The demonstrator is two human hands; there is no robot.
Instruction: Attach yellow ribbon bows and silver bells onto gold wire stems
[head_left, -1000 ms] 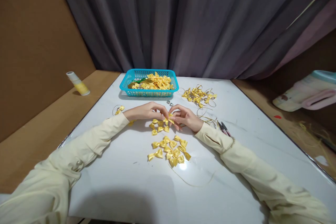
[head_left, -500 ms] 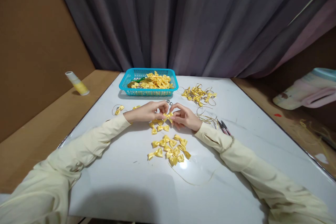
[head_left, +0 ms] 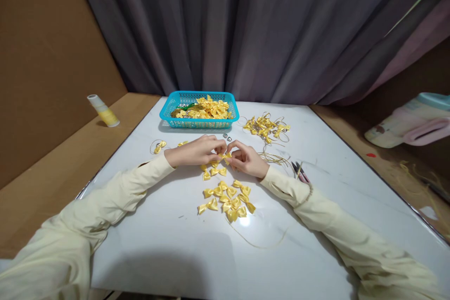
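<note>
Between my fingertips is a small yellow ribbon bow point(head_left: 225, 155). My left hand point(head_left: 200, 151) pinches its left side, and my right hand point(head_left: 246, 158) pinches it from the right, fingers curled. Just beyond the hands lie small silver bells point(head_left: 227, 137). Loose yellow bows point(head_left: 231, 203) are spread on the white table point(head_left: 154, 239) in front of me, with a few more partly hidden under my hands. Thin gold cord point(head_left: 276, 158) lies beside my right hand. Left of my left hand sits a bow with a cord loop point(head_left: 159, 146).
A blue basket point(head_left: 198, 124) of yellow bows and gold and green cord stands at the back. A pile of corded bows point(head_left: 266, 126) is to its right. Small scissors point(head_left: 300, 172) lie near my right wrist. A tube point(head_left: 104, 111) stands left, a large cup point(head_left: 397, 122) right.
Both hands stay at the bow. My right hand's fingers have drawn in a little closer around it, and the lower fingers are more tucked.
</note>
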